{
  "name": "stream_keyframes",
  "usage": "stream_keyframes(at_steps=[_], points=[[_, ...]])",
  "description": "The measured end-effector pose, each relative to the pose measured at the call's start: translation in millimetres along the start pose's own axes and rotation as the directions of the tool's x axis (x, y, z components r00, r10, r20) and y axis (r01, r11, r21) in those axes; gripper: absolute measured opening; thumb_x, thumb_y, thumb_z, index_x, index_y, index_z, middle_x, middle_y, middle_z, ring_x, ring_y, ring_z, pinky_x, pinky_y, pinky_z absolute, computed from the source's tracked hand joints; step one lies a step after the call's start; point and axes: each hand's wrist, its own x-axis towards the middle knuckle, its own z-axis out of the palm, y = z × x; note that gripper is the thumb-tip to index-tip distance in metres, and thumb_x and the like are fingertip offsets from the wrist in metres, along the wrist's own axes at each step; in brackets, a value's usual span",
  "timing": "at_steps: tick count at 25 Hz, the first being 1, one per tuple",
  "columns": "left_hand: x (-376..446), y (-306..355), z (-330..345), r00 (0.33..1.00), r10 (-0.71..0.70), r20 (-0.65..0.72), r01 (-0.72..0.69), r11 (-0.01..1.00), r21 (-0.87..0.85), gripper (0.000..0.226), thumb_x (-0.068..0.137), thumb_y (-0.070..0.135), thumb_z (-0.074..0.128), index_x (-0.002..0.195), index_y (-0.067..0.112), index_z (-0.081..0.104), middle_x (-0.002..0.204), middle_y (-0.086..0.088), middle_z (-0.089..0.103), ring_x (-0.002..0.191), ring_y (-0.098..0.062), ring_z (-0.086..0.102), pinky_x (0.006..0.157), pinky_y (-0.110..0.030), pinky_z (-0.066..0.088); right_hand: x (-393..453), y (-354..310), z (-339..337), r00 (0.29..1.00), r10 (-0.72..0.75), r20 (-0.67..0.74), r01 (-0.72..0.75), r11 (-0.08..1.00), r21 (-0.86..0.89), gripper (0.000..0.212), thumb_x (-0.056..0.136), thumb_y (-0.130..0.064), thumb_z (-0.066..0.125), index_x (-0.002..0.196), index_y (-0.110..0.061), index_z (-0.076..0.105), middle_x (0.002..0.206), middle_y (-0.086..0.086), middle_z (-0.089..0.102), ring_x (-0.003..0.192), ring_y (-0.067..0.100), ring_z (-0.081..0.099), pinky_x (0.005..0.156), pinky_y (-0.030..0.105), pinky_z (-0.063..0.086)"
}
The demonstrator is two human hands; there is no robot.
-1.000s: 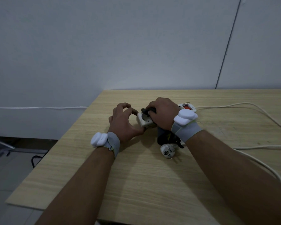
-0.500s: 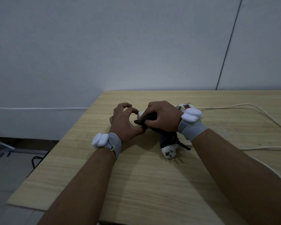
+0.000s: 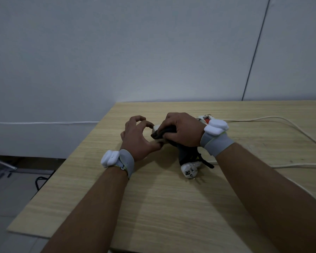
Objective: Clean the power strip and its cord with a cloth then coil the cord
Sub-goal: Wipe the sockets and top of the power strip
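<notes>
Wiping at the near-left end of the power strip (image 3: 202,119) right now, I've got my right hand (image 3: 181,131) on top of it with the fingers (image 3: 169,119) curled round a dark cloth (image 3: 160,133), bunched and pressed against the white casing. My left hand (image 3: 138,137) sits just beside that same end, thumb and fingers hooked so they pinch the tip of the strip and steady it, with an open gap above between fingertip and thumb. The thing I'm watching is the strip's long axis: it runs from my left hand's pinch, away and to the right under my right hand, out to the red switch (image 3: 206,120) peeking past my right wrist band (image 3: 216,144). So any wipe travels along that line, toward the switch end, and the right hand is the one already over it. The white cord (image 3: 274,119) leaves the switch end and sweeps off to the right across the tabletop (image 3: 171,207), then loops back toward me; I can't follow all of it under my right forearm. The plug (image 3: 190,171) lies on the tabletop just under my right wrist, nearer me than the strip, prongs toward the camera, with the tail of the cloth hanging over it. By my read, the cord hasn't been coiled yet, and the right hand is much nearer to that cord run than the left.
</notes>
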Motion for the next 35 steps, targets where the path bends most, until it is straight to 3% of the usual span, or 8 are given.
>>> stream_keyframes(at_steps=[2, 5, 12, 19, 24, 29, 31, 35], points=[[0, 1, 0, 1.000, 0.012, 0.000, -0.012, 1.000, -0.008, 0.052, 0.055, 0.039, 0.087, 0.099, 0.032, 0.061, 0.129, 0.008, 0.039, 0.126, -0.015, 0.035, 0.089, -0.033, 0.022, -1, 1, -5, 0.999, -0.003, 0.032, 0.003, 1.000, -0.006, 0.024, 0.084, -0.019, 0.064, 0.104, -0.028, 0.072, 0.096, 0.004, 0.060, 0.088, 0.022, 0.057, 0.076, 0.030, 0.043], [-1, 5, 0, 1.000, 0.026, 0.005, -0.025, 0.999, -0.039, 0.049, 0.057, 0.039, 0.086, 0.098, 0.031, 0.061, 0.130, 0.006, 0.039, 0.126, -0.017, 0.036, 0.091, -0.036, 0.028, 2, 2, -1, 0.998, 0.036, -0.051, -0.038, 0.999, -0.033, 0.024, 0.085, -0.021, 0.062, 0.106, -0.028, 0.071, 0.096, 0.005, 0.058, 0.090, 0.023, 0.055, 0.077, 0.029, 0.041], [0, 7, -2, 0.999, -0.019, 0.045, 0.021, 0.999, -0.036, 0.050, 0.059, 0.040, 0.087, 0.101, 0.030, 0.060, 0.131, 0.002, 0.038, 0.128, -0.019, 0.035, 0.099, -0.044, 0.036, 7, 12, 7, 0.939, 0.269, -0.214, -0.306, 0.937, -0.166, 0.024, 0.092, -0.029, 0.050, 0.108, -0.020, 0.066, 0.104, 0.007, 0.055, 0.097, 0.029, 0.054, 0.075, 0.030, 0.039], [0, 5, -1, 0.999, -0.014, 0.031, 0.016, 0.998, -0.067, 0.051, 0.061, 0.040, 0.086, 0.104, 0.029, 0.061, 0.132, 0.003, 0.039, 0.127, -0.019, 0.037, 0.100, -0.046, 0.037, 6, -2, 12, 0.983, 0.092, -0.159, -0.085, 0.995, 0.053, 0.021, 0.088, -0.027, 0.060, 0.106, -0.022, 0.069, 0.097, 0.003, 0.064, 0.091, 0.021, 0.056, 0.079, 0.027, 0.040], [-1, 7, -1, 1.000, 0.015, 0.002, -0.014, 0.998, -0.057, 0.049, 0.058, 0.041, 0.087, 0.097, 0.033, 0.058, 0.130, 0.004, 0.039, 0.126, -0.018, 0.036, 0.096, -0.042, 0.036, 9, 15, 9, 0.933, 0.258, -0.252, -0.278, 0.959, -0.047, 0.024, 0.089, -0.028, 0.055, 0.107, -0.021, 0.069, 0.108, 0.004, 0.066, 0.101, 0.025, 0.057, 0.083, 0.028, 0.040], [-1, 7, -2, 0.999, 0.004, 0.039, -0.002, 0.999, -0.034, 0.050, 0.059, 0.042, 0.086, 0.097, 0.036, 0.055, 0.131, 0.004, 0.037, 0.127, -0.019, 0.035, 0.099, -0.044, 0.034, 4, 39, -6, 0.890, 0.400, -0.218, -0.434, 0.889, -0.143, 0.025, 0.089, -0.027, 0.054, 0.107, -0.016, 0.069, 0.113, 0.006, 0.066, 0.104, 0.028, 0.057, 0.082, 0.029, 0.043], [0, 6, -3, 0.999, -0.001, 0.050, 0.003, 1.000, -0.030, 0.050, 0.060, 0.042, 0.086, 0.099, 0.036, 0.055, 0.131, 0.003, 0.037, 0.127, -0.020, 0.035, 0.100, -0.047, 0.036, 0, 42, -14, 0.892, 0.383, -0.242, -0.410, 0.909, -0.071, 0.023, 0.089, -0.027, 0.056, 0.106, -0.018, 0.069, 0.112, 0.005, 0.067, 0.104, 0.027, 0.057, 0.083, 0.029, 0.042], [0, 6, -2, 0.999, 0.014, 0.037, -0.013, 0.999, -0.036, 0.053, 0.058, 0.046, 0.084, 0.103, 0.032, 0.059, 0.129, 0.003, 0.039, 0.127, -0.019, 0.036, 0.098, -0.048, 0.038, 3, 24, -8, 0.956, 0.201, -0.215, -0.191, 0.979, 0.068, 0.020, 0.088, -0.028, 0.060, 0.106, -0.023, 0.070, 0.107, 0.001, 0.068, 0.098, 0.020, 0.058, 0.078, 0.023, 0.037]])
